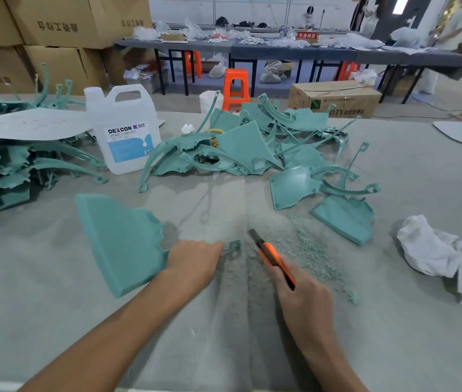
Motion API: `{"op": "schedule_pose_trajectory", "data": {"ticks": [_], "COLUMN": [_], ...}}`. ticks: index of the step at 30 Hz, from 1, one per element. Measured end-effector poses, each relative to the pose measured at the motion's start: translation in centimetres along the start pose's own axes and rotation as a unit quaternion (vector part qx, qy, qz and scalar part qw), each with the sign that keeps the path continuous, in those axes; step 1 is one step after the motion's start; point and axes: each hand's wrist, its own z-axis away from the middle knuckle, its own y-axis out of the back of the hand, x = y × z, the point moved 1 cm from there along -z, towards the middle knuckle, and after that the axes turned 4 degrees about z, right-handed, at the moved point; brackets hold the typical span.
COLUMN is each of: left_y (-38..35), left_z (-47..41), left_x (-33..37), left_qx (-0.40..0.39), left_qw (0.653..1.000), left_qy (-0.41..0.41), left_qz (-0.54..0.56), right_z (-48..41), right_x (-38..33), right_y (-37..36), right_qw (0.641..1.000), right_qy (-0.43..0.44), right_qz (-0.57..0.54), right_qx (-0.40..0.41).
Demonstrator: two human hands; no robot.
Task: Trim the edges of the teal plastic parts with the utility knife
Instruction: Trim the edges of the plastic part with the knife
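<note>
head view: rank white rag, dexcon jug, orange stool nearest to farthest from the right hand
1. white rag, just right of the right hand
2. DEXCON jug, far left on the table
3. orange stool, floor beyond the table

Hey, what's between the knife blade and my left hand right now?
In the head view, the looped end of the teal part held by the left hand pokes into that gap toward the utility knife; otherwise just table dusted with shavings.

Forearms stretch from 6 o'clock. The left hand (193,263) (knuckles up) grips a teal part (122,241); the right hand (302,298) clasps a knife (272,256) aimed at 11 o'clock.
</note>
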Motion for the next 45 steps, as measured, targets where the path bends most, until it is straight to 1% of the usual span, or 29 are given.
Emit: {"op": "schedule_pose_trajectory", "data": {"ticks": [1,5,7,10,17,23,26,29,32,34,36,39,41,43,45], "left_y": [0.0,0.1,0.1,0.1,-0.2,-0.8,-1.3,-1.3,-0.3,0.2,0.0,-1.1,-1.9,-2.7,-3.2], "left_z": [0.1,0.2,0.2,0.3,0.5,0.4,0.4,0.1,-0.2,0.0,0.8,2.6,4.0,5.0,5.4], "left_x": [-0.1,0.0,0.0,0.0,-0.1,-0.4,-1.1,-1.5,0.0,1.6,2.7,2.8,2.7,2.0,1.0], "left_qx": [0.001,0.0,0.005,0.014,0.036,0.045,0.033,0.021,0.066,0.084,0.089,0.137,0.168,0.197,0.176], "left_qw": [1.0,1.0,1.0,1.0,0.999,0.999,0.997,0.991,0.974,0.963,0.961,0.959,0.955,0.951,0.946], "left_qy": [0.002,0.006,0.006,0.006,0.003,-0.003,-0.01,-0.026,-0.072,-0.119,-0.131,-0.103,-0.061,0.031,0.139], "left_qz": [0.007,0.014,0.015,0.01,0.005,0.02,0.063,0.133,0.205,0.228,0.228,0.226,0.237,0.236,0.235], "right_z": [-0.2,0.4,0.3,0.0,-0.5,-0.3,-0.6,-0.6,-0.5,-0.5,-0.6,-0.5,-0.4,-0.4,-0.3], "right_x": [0.3,-0.2,-0.2,0.3,0.0,-0.2,0.0,-0.1,0.0,0.2,0.3,0.3,0.4,0.4,0.4], "right_y": [0.1,-0.1,-0.3,-0.4,-0.2,0.0,-0.1,0.2,0.5,0.7,0.8,0.6,0.5,0.5,0.5], "right_qw": [1.0,0.999,0.999,0.999,0.997,0.997,0.996,0.995,0.992,0.986,0.982,0.98,0.978,0.978,0.977], "right_qy": [-0.015,0.033,0.035,0.022,-0.006,-0.016,-0.041,-0.056,-0.092,-0.119,-0.133,-0.137,-0.135,-0.128,-0.126], "right_qz": [-0.014,-0.029,-0.026,-0.019,-0.041,-0.04,-0.043,-0.058,-0.087,-0.116,-0.129,-0.145,-0.157,-0.164,-0.173], "right_qx": [-0.001,-0.016,-0.028,-0.044,-0.068,-0.061,-0.06,-0.05,-0.032,-0.023,-0.024,-0.02,-0.017,-0.017,-0.017]}}
